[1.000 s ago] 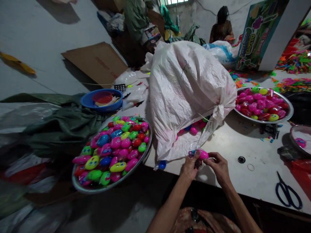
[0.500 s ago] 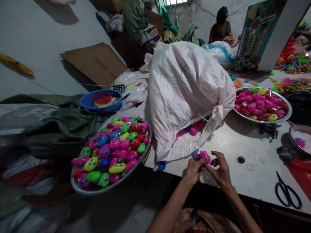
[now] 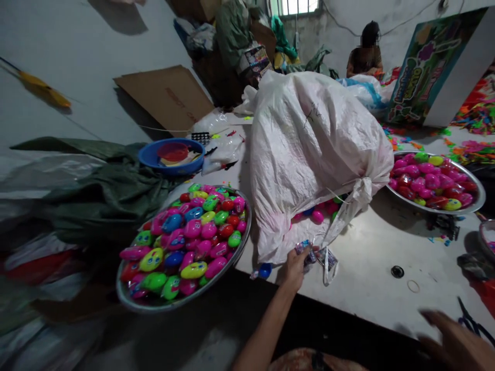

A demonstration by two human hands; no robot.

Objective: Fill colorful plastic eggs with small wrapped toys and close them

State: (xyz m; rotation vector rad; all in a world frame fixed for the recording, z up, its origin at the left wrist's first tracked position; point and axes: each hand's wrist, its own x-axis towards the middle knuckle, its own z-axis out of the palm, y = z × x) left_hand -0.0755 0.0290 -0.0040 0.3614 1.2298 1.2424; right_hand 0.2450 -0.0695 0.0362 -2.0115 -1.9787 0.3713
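My left hand (image 3: 294, 270) is closed on a small printed plastic packet (image 3: 308, 256) at the table's front edge. Just right of it lies another small dark printed packet (image 3: 328, 260), by a white loop of the sack's tie. My right hand (image 3: 458, 337), smeared by motion, is at the lower right with its fingers stretched apart; nothing shows in them. Close by are dark-handled scissors (image 3: 474, 325), partly covered by that hand. A blue plastic egg half (image 3: 265, 270) sits left of my left hand. The big white sack (image 3: 317, 139) stands behind, pink eggs (image 3: 317, 217) showing at its opening.
To the left a metal basin (image 3: 247, 242) is heaped with colourful wrapped eggs; another basin (image 3: 479, 198) stands at the right. A black ring (image 3: 397, 271) and a rubber band (image 3: 413, 286) lie on the table. Further back are a blue tub (image 3: 145, 159) and a seated person (image 3: 365, 59).
My hands have parted. The right one has swung right and down toward the scissors. The pink egg held between them is no longer visible, and the left hand keeps the packet. The view has shifted.
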